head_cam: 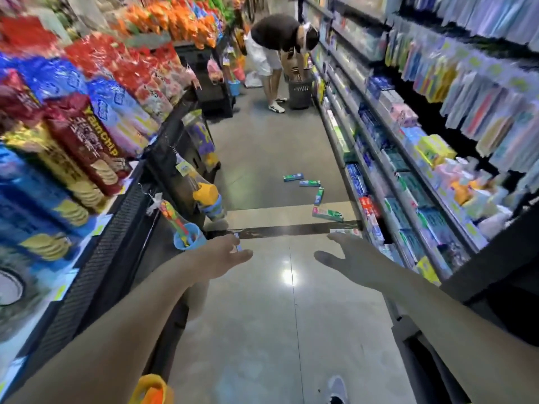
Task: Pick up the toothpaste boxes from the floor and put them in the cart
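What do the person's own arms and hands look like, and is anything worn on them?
Both forearms are bare; no sleeves reach into view. The left hand and the right hand wear no gloves. I see no watch, ring or bracelet on either, though motion blur could hide something small.
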Motion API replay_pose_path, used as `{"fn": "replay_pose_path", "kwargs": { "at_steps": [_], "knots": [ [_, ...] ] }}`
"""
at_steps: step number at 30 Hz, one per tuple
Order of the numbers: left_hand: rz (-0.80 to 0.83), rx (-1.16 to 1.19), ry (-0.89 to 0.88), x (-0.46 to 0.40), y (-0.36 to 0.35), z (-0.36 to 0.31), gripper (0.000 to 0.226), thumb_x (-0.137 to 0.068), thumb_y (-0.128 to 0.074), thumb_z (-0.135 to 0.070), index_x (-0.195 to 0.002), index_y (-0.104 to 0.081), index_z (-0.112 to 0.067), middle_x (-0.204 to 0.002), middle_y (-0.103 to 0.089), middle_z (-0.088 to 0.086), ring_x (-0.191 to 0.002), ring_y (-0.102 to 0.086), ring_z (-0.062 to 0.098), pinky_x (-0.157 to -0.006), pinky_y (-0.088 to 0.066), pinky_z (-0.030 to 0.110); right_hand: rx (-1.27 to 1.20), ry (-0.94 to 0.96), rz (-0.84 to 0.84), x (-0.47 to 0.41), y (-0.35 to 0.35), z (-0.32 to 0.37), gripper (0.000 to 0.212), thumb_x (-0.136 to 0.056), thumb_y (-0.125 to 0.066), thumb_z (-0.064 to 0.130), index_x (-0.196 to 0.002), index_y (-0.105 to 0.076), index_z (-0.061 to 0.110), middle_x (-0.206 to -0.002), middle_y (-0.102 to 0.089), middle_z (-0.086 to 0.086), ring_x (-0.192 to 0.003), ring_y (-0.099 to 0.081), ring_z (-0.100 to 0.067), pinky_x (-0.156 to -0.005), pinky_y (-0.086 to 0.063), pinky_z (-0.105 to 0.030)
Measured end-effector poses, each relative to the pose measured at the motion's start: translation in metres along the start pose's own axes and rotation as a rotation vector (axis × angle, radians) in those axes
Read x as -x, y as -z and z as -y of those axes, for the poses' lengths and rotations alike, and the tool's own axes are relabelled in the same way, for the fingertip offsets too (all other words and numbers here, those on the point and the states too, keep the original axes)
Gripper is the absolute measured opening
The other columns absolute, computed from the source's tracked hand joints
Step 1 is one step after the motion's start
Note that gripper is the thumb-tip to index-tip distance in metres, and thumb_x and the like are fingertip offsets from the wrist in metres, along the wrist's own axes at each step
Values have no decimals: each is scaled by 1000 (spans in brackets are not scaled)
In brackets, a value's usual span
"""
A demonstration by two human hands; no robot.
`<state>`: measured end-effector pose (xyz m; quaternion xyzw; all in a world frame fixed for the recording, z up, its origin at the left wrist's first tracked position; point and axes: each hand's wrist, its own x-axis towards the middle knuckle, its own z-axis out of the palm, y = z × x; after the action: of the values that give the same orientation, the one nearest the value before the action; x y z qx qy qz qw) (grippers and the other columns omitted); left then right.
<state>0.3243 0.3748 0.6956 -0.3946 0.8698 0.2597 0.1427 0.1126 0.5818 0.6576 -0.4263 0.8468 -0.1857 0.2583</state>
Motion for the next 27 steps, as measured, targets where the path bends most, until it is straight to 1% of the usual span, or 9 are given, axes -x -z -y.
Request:
{"fn": "replay_pose_path", "kwargs": {
  "at_steps": [4, 7, 10, 13, 16, 20, 23, 25, 27],
  "knots": [
    [12, 43, 45, -46, 19, -30, 58, -94, -50, -56, -139, -45, -20, -139, -50, 3, -118, -52, 20, -89, -42, 29, 16, 33, 37, -51, 36, -16, 78, -90, -47, 68, -149, -37, 18, -153, -40, -2, -139, -39, -21, -111, -35, -38],
    [-4, 52, 47, -79, 26, -47, 58, -94, -50, -55, -138, -45, -19, -139, -51, 4, -119, -53, 21, -95, -44, 32, 17, 56, 84, -85, 50, -29, 78, -91, -48, 66, -151, -34, 19, -155, -38, -1, -139, -38, -20, -111, -35, -37],
    [17, 54, 67, -107, 31, -57, 63, -93, -49, -58, -143, -41, -20, -141, -50, 3, -123, -51, 20, -98, -43, 32, 22, 30, 84, -119, 62, -43, 76, -90, -49, 66, -149, -36, 20, -151, -42, -3, -137, -39, -20, -109, -36, -36],
    [33, 81, 74, -134, 40, -59, 65, -94, -48, -58, -146, -37, -20, -144, -48, 2, -125, -50, 20, -93, -41, 27, 33, 10, 107, -153, 70, -50, 81, -87, -49, 70, -149, -37, 19, -150, -43, -4, -136, -42, -21, -109, -38, -37],
    [40, 119, 93, -165, 52, -50, 64, -94, -49, -56, -145, -38, -20, -143, -48, 3, -123, -51, 20, -90, -41, 26, 49, -11, 124, -190, 74, -50, 83, -85, -49, 73, -148, -38, 20, -149, -44, -5, -133, -45, -23, -107, -40, -39],
    [69, 133, 109, -214, 72, -31, 58, -96, -49, -53, -141, -42, -18, -139, -50, 3, -114, -53, 18, -91, -42, 28, 73, -6, 146, -245, 72, -39, 77, -88, -50, 68, -147, -40, 19, -149, -44, -4, -135, -43, -22, -108, -39, -38],
    [85, 142, 103, -258, 94, -15, 56, -95, -50, -54, -136, -47, -17, -128, -55, 2, -111, -54, 17, -95, -45, 32, 107, -38, 151, -291, 74, -31, 73, -87, -49, 70, -141, -45, 19, -141, -51, -3, -125, -50, -22, -101, -44, -40],
    [92, 142, 68, -293, 111, 0, 66, -86, -50, -68, -132, -51, -21, -122, -58, -2, -107, -57, 15, -97, -48, 36, 106, -58, 145, -321, 78, -24, 81, -82, -45, 77, -140, -47, 21, -141, -53, 0, -125, -51, -21, -101, -45, -41],
    [114, 131, 59, -330, 127, 14, 73, -80, -49, -76, -130, -52, -23, -123, -60, 3, -105, -58, 17, -90, -49, 35, 85, -72, 136, -351, 81, -21, 96, -70, -39, 88, -145, -44, 27, -143, -53, 2, -127, -51, -19, -103, -45, -41]
  ]
}}
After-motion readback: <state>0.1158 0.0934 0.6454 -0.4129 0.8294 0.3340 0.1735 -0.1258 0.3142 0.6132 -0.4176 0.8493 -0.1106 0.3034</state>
